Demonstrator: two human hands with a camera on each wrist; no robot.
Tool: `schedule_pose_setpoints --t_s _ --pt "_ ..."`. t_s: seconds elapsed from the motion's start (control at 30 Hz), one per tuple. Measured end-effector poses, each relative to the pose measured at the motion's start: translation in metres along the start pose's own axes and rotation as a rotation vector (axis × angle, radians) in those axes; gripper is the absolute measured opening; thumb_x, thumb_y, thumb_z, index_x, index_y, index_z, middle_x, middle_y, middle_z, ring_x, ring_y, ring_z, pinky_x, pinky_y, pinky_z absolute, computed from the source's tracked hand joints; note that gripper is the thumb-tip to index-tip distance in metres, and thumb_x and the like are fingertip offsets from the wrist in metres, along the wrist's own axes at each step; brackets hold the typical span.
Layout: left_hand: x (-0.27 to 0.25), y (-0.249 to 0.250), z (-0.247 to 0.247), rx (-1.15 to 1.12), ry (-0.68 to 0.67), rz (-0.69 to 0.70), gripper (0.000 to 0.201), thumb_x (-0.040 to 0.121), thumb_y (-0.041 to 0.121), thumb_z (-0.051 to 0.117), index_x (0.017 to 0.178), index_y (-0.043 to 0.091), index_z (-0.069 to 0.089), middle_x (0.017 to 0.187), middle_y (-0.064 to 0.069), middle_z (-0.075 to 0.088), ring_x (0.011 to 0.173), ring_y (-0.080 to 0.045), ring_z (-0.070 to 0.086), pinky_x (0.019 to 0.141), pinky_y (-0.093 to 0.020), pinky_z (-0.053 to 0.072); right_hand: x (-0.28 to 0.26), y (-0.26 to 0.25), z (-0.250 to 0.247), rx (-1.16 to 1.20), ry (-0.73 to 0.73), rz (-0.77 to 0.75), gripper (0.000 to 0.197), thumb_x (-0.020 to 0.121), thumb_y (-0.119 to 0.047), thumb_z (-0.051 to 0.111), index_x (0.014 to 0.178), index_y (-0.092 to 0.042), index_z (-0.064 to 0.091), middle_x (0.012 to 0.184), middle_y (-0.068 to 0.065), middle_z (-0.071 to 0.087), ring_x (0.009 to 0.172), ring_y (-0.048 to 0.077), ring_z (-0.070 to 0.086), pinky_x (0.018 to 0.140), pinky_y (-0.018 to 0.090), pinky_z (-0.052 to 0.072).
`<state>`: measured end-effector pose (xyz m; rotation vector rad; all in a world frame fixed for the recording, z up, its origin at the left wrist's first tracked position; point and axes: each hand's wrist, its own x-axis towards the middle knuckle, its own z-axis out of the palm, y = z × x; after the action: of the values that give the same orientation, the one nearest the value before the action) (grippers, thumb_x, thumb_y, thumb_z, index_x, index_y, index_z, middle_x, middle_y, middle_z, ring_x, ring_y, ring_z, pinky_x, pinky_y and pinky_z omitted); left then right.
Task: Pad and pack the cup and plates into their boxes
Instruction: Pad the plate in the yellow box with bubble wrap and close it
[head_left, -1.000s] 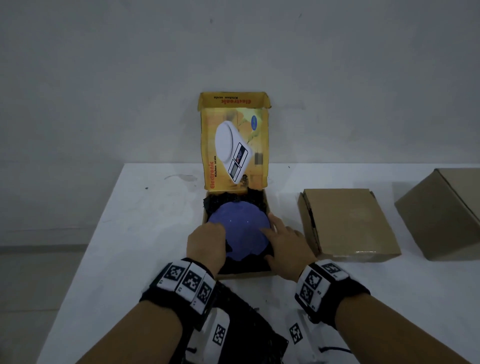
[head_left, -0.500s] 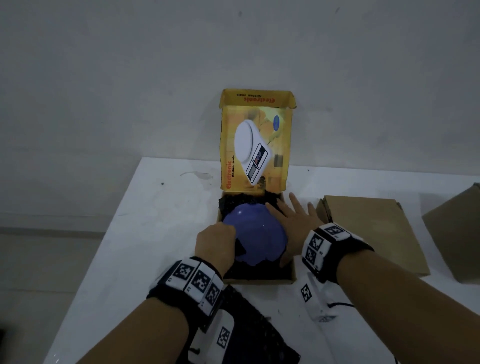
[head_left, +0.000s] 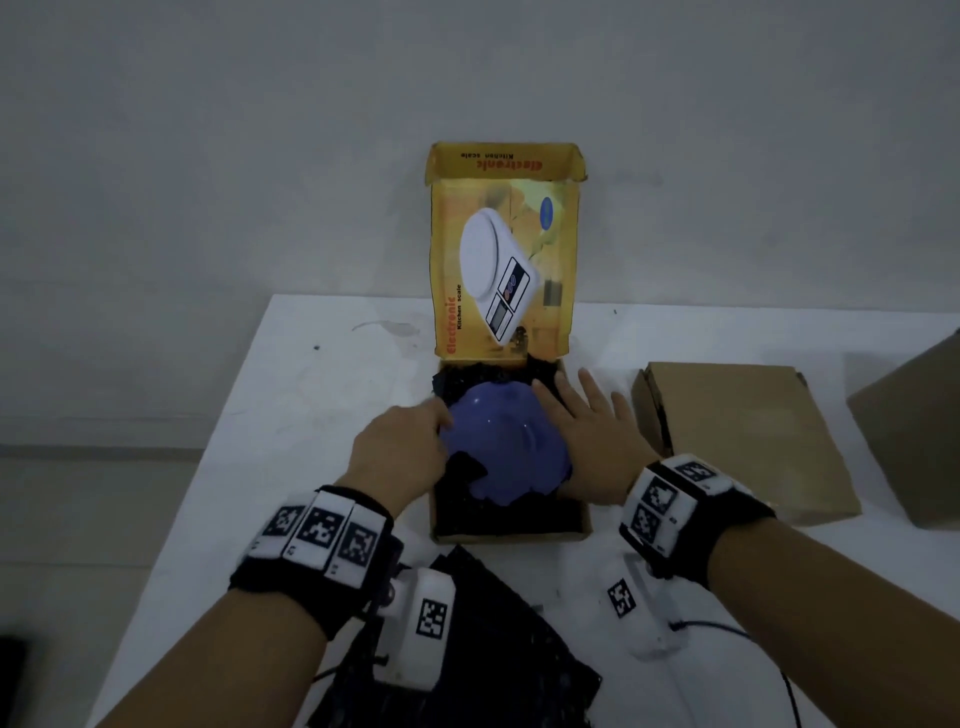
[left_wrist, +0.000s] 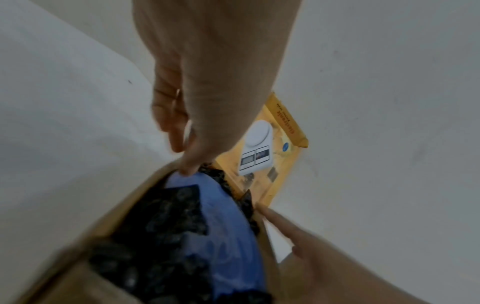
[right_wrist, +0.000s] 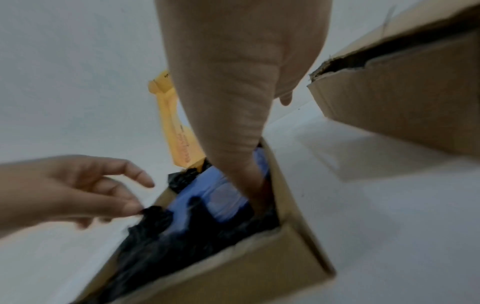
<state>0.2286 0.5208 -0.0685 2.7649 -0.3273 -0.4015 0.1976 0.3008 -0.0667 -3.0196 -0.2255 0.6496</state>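
resting tilted in the open yellow box (head_left: 574, 525), the blue plate (head_left: 506, 441) is bedded on black padding (head_left: 511, 512). the left hand (head_left: 400, 454) is held at the plate's left rim, its fingers (right_wrist: 130, 202) pinching a black padding edge. the right hand (head_left: 587, 441) is laid flat at the plate's right rim, its fingers (head_left: 589, 387) spread and straight. a closed brown box (head_left: 743, 436) is seen just beyond the right fingers, on the white counter (head_left: 311, 415).
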Motion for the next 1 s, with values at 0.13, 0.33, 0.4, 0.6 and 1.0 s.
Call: schedule_pose_setpoints --t_s 0.13,0.33,0.4,0.6,1.0 --pt "-0.003 -0.014 0.013 -0.302 0.043 0.038 0.05 0.076 0.014 0.073 0.121 0.02 0.051 0.107 -0.002 0.057 0.08 -0.021 0.058 0.069 -0.026 0.038 -0.038 -0.03 0.018 0.171 0.406 -0.271 0.033 0.08 -0.013 0.058 0.113 -0.013 0.057 0.106 0.012 0.057 0.1 0.034 0.054 0.078 0.037 0.043" --pt "-0.012 -0.029 0.03 -0.609 0.127 0.051 0.053 0.08 0.007 0.071 0.121 0.034 0.049 0.112 0.003 0.053 0.07 -0.013 0.059 0.071 -0.03 0.049 -0.076 -0.078 0.069 0.229 0.009 -0.357 0.047 0.077 -0.057 0.063 0.099 -0.017 0.054 0.101 0.003 0.058 0.089 0.023 0.055 0.07 0.034 0.046" --pt "-0.015 -0.03 0.031 -0.646 0.142 0.053 0.051 0.081 0.006 0.069 0.12 0.033 0.049 0.114 0.004 0.052 0.068 -0.008 0.058 0.068 -0.026 0.047 -0.077 -0.082 0.075 0.227 -0.026 -0.325 0.049 0.075 -0.056 0.066 0.104 -0.019 0.051 0.106 0.003 0.054 0.096 0.024 0.053 0.074 0.035 0.047" --pt "-0.015 -0.032 0.038 -0.692 0.152 0.013 0.066 0.086 0.01 0.065 0.142 0.029 0.035 0.132 0.015 0.039 0.073 -0.007 0.057 0.07 -0.019 0.043 -0.079 -0.068 0.055 0.64 -0.008 -0.299 0.019 0.082 -0.029 0.069 0.077 -0.017 0.055 0.077 -0.007 0.054 0.073 0.014 0.054 0.066 0.028 0.042" --pt "-0.004 -0.042 0.052 -0.922 0.026 -0.015 0.047 0.094 0.013 0.053 0.131 0.04 0.045 0.131 0.016 0.054 0.104 -0.021 0.062 0.085 -0.034 0.052 -0.007 -0.011 -0.01 1.123 0.499 0.379 0.016 0.093 -0.028 0.055 0.1 -0.014 0.052 0.102 0.01 0.065 0.093 0.027 0.062 0.083 0.043 0.053"
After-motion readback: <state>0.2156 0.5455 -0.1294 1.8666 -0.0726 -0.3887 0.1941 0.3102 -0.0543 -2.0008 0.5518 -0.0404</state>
